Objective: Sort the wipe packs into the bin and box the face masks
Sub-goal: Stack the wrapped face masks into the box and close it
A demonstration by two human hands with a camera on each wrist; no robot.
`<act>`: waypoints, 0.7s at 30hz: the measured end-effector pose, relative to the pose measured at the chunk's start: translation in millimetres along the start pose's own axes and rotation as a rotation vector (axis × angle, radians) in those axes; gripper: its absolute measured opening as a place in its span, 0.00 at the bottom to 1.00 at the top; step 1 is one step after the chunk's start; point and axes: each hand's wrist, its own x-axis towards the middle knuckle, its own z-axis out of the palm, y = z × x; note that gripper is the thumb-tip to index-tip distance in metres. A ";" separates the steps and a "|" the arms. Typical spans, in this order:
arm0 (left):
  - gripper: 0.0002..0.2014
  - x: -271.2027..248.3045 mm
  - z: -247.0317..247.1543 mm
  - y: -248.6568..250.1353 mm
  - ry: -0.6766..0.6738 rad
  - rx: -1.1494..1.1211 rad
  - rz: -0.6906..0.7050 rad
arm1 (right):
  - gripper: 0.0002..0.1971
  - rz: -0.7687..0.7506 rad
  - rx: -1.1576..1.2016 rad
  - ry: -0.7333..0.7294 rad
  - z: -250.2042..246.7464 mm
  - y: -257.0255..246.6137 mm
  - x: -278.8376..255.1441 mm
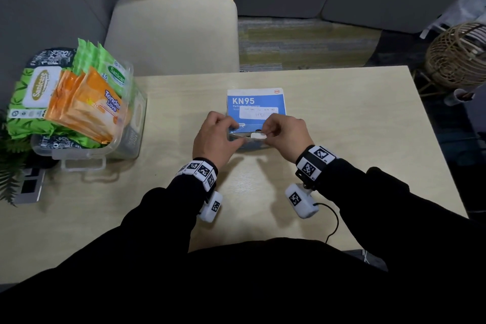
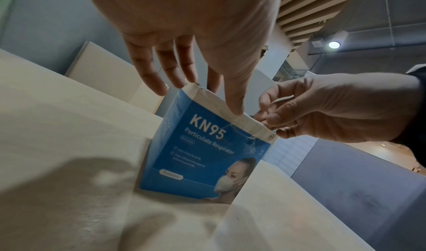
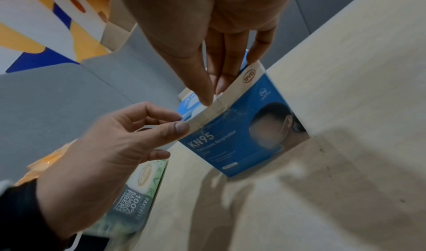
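A blue KN95 face mask box (image 1: pixel 256 101) stands at the table's middle with its lid flap raised at the back. My left hand (image 1: pixel 236 131) pinches the box's front rim near the left corner, thumb in front (image 3: pixel 182 127). My right hand (image 1: pixel 264 132) pinches a white face mask (image 1: pixel 259 135) at the box opening, just inside the front wall (image 3: pixel 216 96). The box front (image 2: pixel 202 154) faces me. At the far left a clear bin (image 1: pixel 86 151) holds orange wipe packs (image 1: pixel 86 105) and green wipe packs (image 1: pixel 115 71).
The pale wooden table (image 1: pixel 342 118) is bare to the right of the box. A cream chair (image 1: pixel 171 34) stands behind the table. A wicker basket (image 1: pixel 457 55) sits on the floor at the right. Fern leaves (image 1: pixel 10 166) and a dark device (image 1: pixel 29 184) lie by the bin.
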 end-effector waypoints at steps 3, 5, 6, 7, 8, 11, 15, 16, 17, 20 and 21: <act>0.18 -0.3 3.7 2.8 0.040 0.000 0.051 | 0.10 0.005 0.024 0.021 -3.0 1.5 2.1; 0.19 1.0 7.0 6.0 0.056 -0.002 0.096 | 0.09 -0.027 -0.033 0.022 -3.0 2.3 3.3; 0.18 1.5 9.1 7.8 0.062 -0.010 0.122 | 0.10 -0.045 -0.076 0.020 -2.4 3.2 4.1; 0.17 2.2 11.5 9.1 0.063 -0.019 0.150 | 0.11 -0.062 -0.118 0.020 -1.3 4.4 5.3; 0.16 2.7 14.4 10.2 0.060 -0.025 0.178 | 0.12 -0.078 -0.150 0.025 -0.1 5.6 6.4; 0.12 4.4 21.7 11.0 0.023 -0.013 0.204 | 0.11 -0.121 -0.191 0.064 2.5 8.5 9.0; 0.11 6.1 26.7 12.5 0.040 0.004 0.210 | 0.08 -0.209 -0.240 0.081 1.8 11.4 9.2; 0.11 7.2 27.5 12.4 0.046 0.007 0.213 | 0.08 -0.220 -0.247 0.087 1.5 12.9 9.9; 0.10 8.5 28.2 11.9 0.050 0.010 0.217 | 0.10 -0.212 -0.245 0.092 1.1 14.1 10.9; 0.09 9.9 30.7 9.9 0.067 0.014 0.232 | 0.12 -0.171 -0.216 0.081 -0.3 18.3 14.2; 0.08 9.3 31.8 9.2 0.073 0.008 0.240 | 0.13 -0.163 -0.200 0.075 -1.3 19.8 15.2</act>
